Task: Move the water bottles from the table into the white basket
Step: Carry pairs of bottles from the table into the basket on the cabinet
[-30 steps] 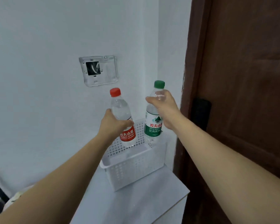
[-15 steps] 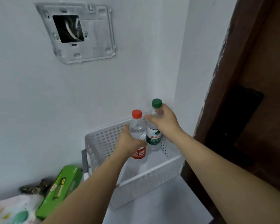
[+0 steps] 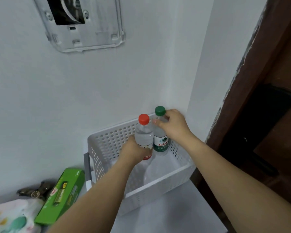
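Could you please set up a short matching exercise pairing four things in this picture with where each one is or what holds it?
Things:
1. red-capped bottle
2. green-capped bottle
3. battery pack
4. basket

Places or states:
A. lying left of the basket, apart from both hands
B. gripped round the body by the left hand
C. on the white table by the wall corner
D. held near the neck by the right hand

Pairs: 1-B, 2-D, 3-A, 4-C
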